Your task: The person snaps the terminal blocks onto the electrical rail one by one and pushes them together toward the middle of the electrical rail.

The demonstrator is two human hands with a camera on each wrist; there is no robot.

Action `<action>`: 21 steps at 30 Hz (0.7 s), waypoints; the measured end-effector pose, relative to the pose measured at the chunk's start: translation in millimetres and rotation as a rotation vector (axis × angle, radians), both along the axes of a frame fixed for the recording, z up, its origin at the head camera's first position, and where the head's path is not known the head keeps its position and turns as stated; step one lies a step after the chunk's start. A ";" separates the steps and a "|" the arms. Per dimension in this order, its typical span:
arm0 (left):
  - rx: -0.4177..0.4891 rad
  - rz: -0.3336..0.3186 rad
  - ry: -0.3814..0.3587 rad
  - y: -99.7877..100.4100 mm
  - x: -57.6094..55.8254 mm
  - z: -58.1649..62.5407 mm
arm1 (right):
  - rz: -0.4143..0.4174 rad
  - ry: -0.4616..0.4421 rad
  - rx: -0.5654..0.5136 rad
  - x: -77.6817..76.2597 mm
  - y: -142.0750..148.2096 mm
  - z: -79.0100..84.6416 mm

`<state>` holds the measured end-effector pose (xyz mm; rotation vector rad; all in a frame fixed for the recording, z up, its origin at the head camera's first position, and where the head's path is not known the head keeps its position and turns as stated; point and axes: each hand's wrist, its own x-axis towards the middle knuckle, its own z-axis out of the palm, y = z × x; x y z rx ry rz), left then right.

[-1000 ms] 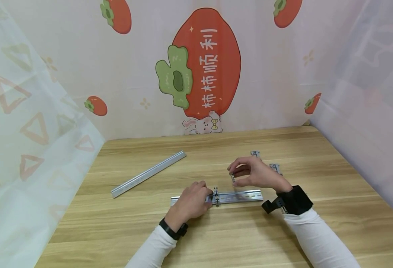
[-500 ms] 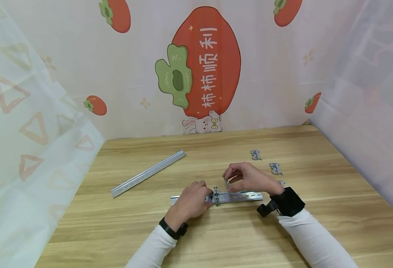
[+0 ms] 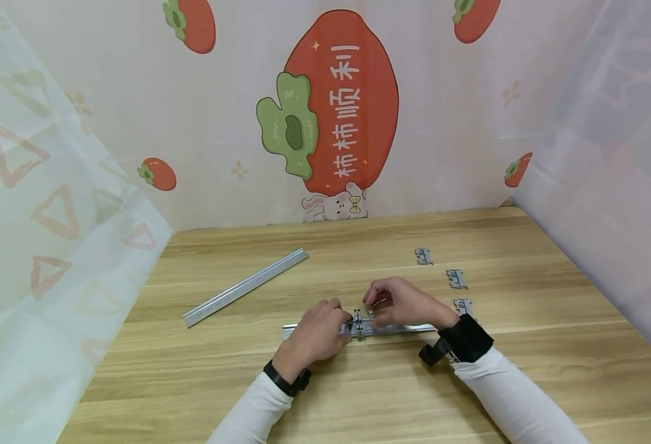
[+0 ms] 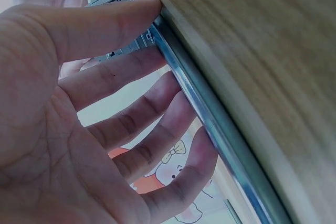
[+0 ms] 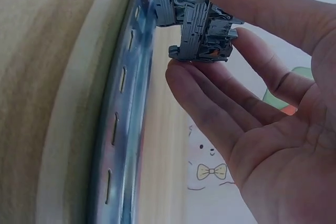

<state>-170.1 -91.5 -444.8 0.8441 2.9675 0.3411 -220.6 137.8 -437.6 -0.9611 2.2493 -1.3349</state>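
You pinch a gray block point(image 5: 193, 32) just beside the mounted blocks point(image 3: 359, 325), lower centre of the frame.
Your left hand point(image 3: 313, 334) grips the slotted rail point(image 3: 405, 328) between thumb and fingers, apparently to steady it; your right hand point(image 3: 405, 303) holds the block between thumb and fingertips, likely leaving its rail-facing side free. Farther off, 3 loose blocks point(image 3: 457, 279) lie right of centre, seemingly spread for easy picking, and a 2nd rail point(image 3: 246, 287) slants at left. No container shows; these parts rest on the wooden tabletop point(image 3: 370, 394).

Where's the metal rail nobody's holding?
In the head view, the loose rail lies slanted on the left side of the table, farther back than the left hand.
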 end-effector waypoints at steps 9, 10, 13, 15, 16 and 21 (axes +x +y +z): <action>0.013 -0.009 -0.008 -0.1 -0.1 0.5 | -0.005 0.044 0.034 0.4 -3.8 -4.8; 0.014 -0.009 -0.010 -0.1 0.0 0.6 | -0.004 0.047 0.037 0.7 -3.8 -4.6; 0.015 -0.009 -0.009 -0.3 0.0 0.4 | 0.000 0.055 0.045 1.4 -4.2 -4.5; 0.013 -0.010 -0.003 -0.4 0.1 0.3 | 0.002 0.060 0.052 1.7 -4.5 -4.6; 0.012 -0.010 0.000 -0.4 0.1 0.2 | 0.003 0.063 0.055 1.7 -4.5 -4.7; 0.010 -0.011 0.009 -0.4 0.2 0.0 | 0.004 0.080 0.069 1.0 -4.0 -6.4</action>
